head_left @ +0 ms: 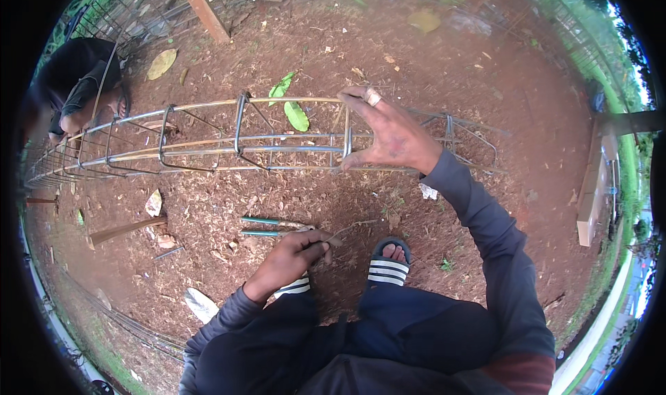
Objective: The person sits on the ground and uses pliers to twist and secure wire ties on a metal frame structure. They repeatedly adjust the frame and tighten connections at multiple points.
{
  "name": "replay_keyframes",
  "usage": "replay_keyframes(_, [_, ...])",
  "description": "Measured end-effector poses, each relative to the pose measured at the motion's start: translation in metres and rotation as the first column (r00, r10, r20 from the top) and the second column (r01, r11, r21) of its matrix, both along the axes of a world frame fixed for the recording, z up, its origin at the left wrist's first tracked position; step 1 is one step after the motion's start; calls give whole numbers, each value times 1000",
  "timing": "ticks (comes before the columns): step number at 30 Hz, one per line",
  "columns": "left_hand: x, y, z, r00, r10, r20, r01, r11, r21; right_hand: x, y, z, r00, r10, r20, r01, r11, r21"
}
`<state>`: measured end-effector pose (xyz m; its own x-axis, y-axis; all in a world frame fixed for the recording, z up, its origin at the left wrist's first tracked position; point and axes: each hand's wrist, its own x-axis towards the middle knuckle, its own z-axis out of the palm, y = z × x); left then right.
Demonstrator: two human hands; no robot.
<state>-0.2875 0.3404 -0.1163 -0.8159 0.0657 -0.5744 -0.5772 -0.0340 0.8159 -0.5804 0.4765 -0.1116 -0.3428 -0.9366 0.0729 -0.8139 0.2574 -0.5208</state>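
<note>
A long rebar cage (201, 152) runs from the left to the right of centre, with square stirrups around its bars. My right hand (392, 135) spans a stirrup (347, 133) near the cage's right part, fingers at the upper bar and thumb at the lower one. A pale wrap circles one of its fingers. My left hand (288, 262) is closed nearer my body, pinching thin tie wire (357, 224) that sticks out to the right. Just beyond it, a tool with two teal handles (260, 226) lies on the soil; its head is partly hidden by that hand.
Another person (87, 83) crouches by the cage at the far left. A wooden post (201, 10) stands at the back, and a wooden piece (128, 231) lies at left. Long rods (125, 322) rest at lower left. A timber beam (593, 187) is at right.
</note>
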Motion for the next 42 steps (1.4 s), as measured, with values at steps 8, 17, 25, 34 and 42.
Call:
replay_keyframes(8, [-6, 4, -13, 971, 202, 126, -206, 979, 14, 4, 1, -4, 1000, -27, 12, 28, 998, -48])
replay_keyframes(17, [-43, 42, -71, 859, 480, 178, -506, 746, 433, 27, 33, 19, 966, -241, 90, 256, 934, -247])
replay_keyframes(25, [-91, 54, -42, 799, 599, 55, -586, 754, 298, 26, 52, 13, 857, -427, 288, 423, 903, 79])
replay_keyframes(34, [-96, 50, -41, 774, 630, -66, -590, 754, 289, 32, 21, 0, 819, -324, 473, 393, 918, -51])
replay_keyframes(42, [-76, 59, -50, 868, 269, -416, -404, 871, -279, 44, 8, -28, 745, -393, 539, 544, 825, -150])
